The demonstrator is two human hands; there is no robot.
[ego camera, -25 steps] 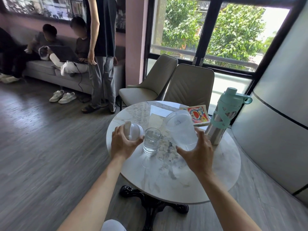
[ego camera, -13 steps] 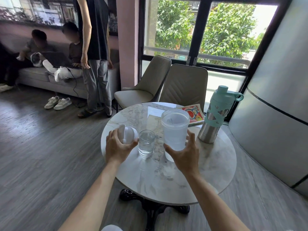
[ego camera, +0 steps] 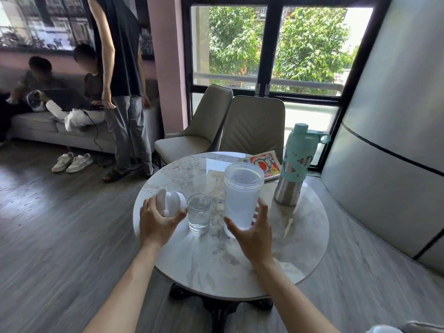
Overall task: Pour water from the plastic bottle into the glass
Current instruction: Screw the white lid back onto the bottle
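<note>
Round marble counter (ego camera: 300, 248), contents: one plastic bottle (ego camera: 242, 198), upright, uncapped, at centre; one glass (ego camera: 199, 213) holding water, just beside the bottle at its 9 o'clock; one white lid (ego camera: 171, 205); one teal-capped steel flask (ego camera: 295, 164) at 2 o'clock; one picture book (ego camera: 264, 164) at 12 o'clock. Left hand (ego camera: 156, 223): fingers curled, holding the lid. Right hand (ego camera: 254, 233): fingers spread wide around the bottle's base, contact unclear.
</note>
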